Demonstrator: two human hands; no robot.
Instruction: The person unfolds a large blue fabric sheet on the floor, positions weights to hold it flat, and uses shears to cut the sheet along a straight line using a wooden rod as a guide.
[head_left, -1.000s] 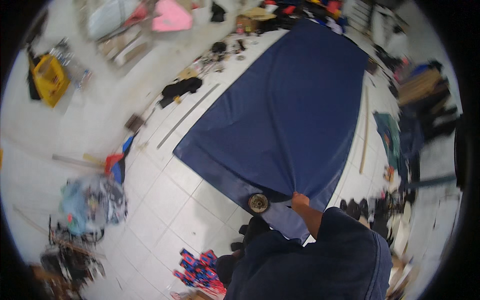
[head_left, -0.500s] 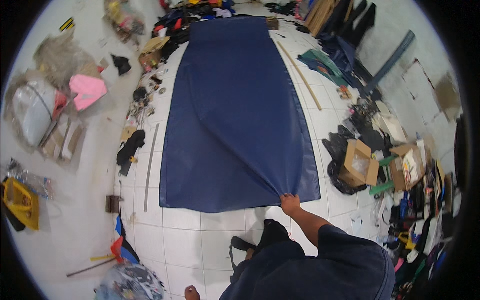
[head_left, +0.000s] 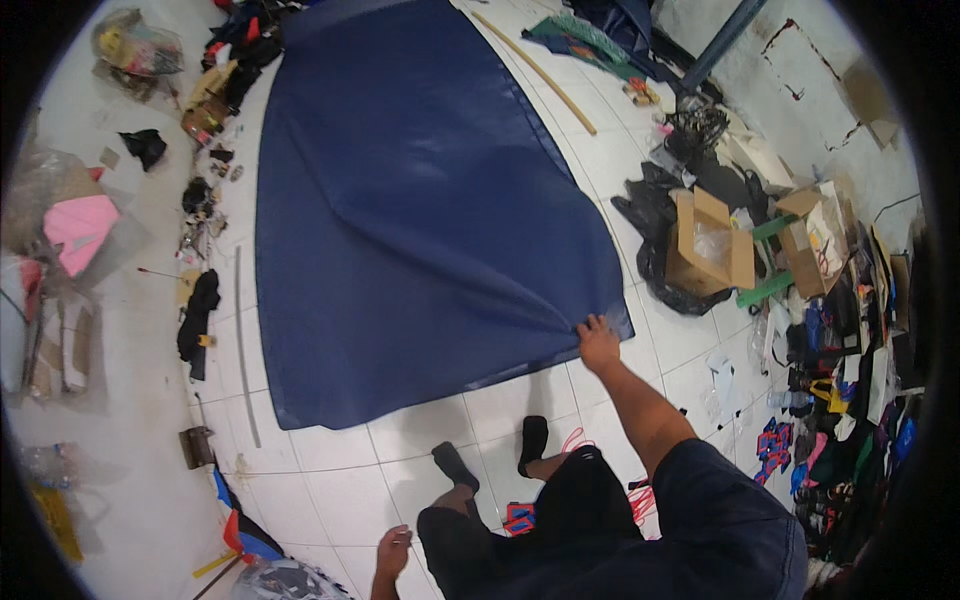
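Note:
A large dark-blue sheet (head_left: 390, 190), smooth and slightly shiny like tarpaulin or vinyl, lies spread over white floor tiles. My right hand (head_left: 599, 342) is closed on its near edge, close to the near right corner. From that grip a long crease runs up and left across the material. Down by my left leg hangs my left hand (head_left: 393, 548), loosely open, apart from the sheet and with nothing visible in it. My feet in dark socks stand on the tiles just short of the sheet's near edge.
A wooden stick (head_left: 540, 75) and an open cardboard box (head_left: 708, 250) lie to the right, beside black plastic bags and heaped fabric scraps. On the left are a thin metal ruler-like strip (head_left: 244, 350) and a black cloth (head_left: 199, 325). Pink cord (head_left: 645, 505) lies near my legs.
The view has tilted down and turned, so the sheet sits further up and left. My right hand keeps its grip on the edge. More of my left hand and legs now shows.

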